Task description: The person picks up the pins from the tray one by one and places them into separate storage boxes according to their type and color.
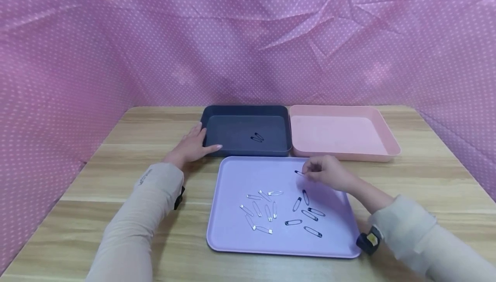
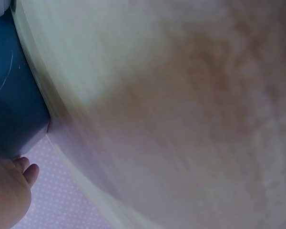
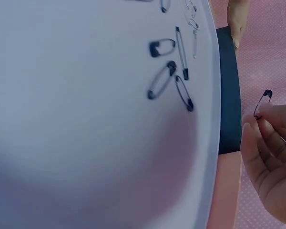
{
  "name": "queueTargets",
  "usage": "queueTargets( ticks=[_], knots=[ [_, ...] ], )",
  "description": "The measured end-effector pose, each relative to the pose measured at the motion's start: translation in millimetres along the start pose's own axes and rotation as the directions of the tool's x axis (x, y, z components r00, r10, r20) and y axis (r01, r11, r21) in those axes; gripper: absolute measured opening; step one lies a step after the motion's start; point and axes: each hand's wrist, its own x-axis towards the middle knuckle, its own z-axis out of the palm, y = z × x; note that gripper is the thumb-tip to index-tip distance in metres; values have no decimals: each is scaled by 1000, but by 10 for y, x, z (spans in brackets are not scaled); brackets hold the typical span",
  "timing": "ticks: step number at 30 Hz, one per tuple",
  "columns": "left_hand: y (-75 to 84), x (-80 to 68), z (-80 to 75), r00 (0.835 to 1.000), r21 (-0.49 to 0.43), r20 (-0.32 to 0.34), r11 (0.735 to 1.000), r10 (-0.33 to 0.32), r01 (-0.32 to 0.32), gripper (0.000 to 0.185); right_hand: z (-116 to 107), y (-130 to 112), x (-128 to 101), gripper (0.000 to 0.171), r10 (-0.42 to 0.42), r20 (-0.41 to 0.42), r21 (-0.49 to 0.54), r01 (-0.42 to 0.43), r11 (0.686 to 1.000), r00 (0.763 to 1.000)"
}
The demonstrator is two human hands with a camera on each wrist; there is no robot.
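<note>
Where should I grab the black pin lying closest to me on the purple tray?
Pinch that black pin across its thin middle with thumb and finger, coming straight down from above. It lies flat on the purple tray, apart from the other pins, so only its two long sides offer a grip.

My head view is bright and evenly lit, with soft shadows beneath both sleeves and slight bending toward the edges. My left wrist view is mostly a blurred, out-of-focus smear. My right wrist view is soft, its nearer part blurred.
</note>
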Motion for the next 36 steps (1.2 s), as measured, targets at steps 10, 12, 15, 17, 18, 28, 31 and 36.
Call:
queueTargets(
  ticks=[10, 12, 15, 17, 18, 28, 31, 36],
  knots=[
    [-2, -5, 12, 1000, -7, 3, 1000, -12, 12, 104, -110, -107, 129, 5, 33, -16, 26, -32, 999, 999],
    [0, -4, 13, 1000, -2, 1, 1000, -13, 13, 104, -125, -124, 159, 6, 27, -20, 28, -26, 999, 999],
    [4, 0, 13, 1000, 5, 1, 1000, -10, 10, 104, -135, -148, 202, 6, 23, -25, 26, -23, 999, 999],
    [13, 1, 11, 1000, 7, 2, 1000, -10, 10, 104, -134, -160, 230, 7, 20, -27, 28, -19, 999, 999],
    [18, 1, 9, 1000, 8, 3, 1000, -10, 10, 104, -131, -165, 245, 7, 18, -29, 29, -18, 999, 999],
    [31, -18, -5, 1000, 1, 7, 1000, -2, 2, 102, -79, -161, 434, 6, -12, -56, -21, 11, 1000, 998],
    [27, -21, -8, 1000, -5, 7, 1000, -2, 2, 101, -70, -182, 495, 7, -6, -54, -17, 5, 1000, 999],
    [23, -28, -4, 1000, -9, 10, 1000, -6, 6, 100, -38, -246, 603, 10, 23, -39, -6, -23, 1000, 999]
  ],
)
